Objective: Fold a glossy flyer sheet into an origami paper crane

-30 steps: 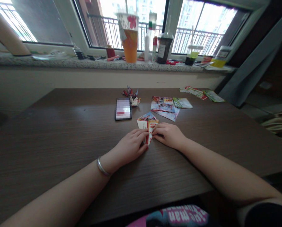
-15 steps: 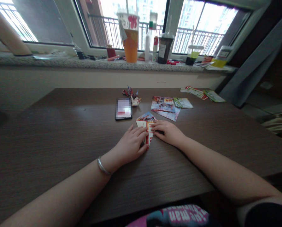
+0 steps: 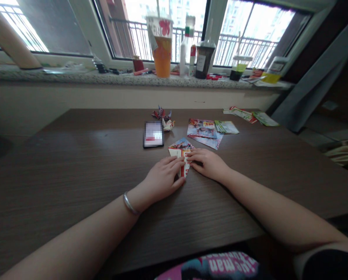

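A kite-shaped piece of folded paper, cream and red with a blue printed tip, lies flat on the brown table. My left hand rests on its left side, fingers stretched over the paper and thumb apart near the lower point. At the right edge, my right hand has its fingertips closed on the paper, thumb below them. The fingers cover part of the lower folds. Beyond the paper are a phone with a blurred screen, a white folded paper crane and a dark patterned one.
Printed paper sheets and green-white slips lie behind my right hand. More leaflets are at the far right edge. On the windowsill stand a tall orange drink cup, a dark cup and bottles.
My left hand has shifted slightly to the right along the folded paper, its thumb moving a little up. My right hand stays in nearly the same place.
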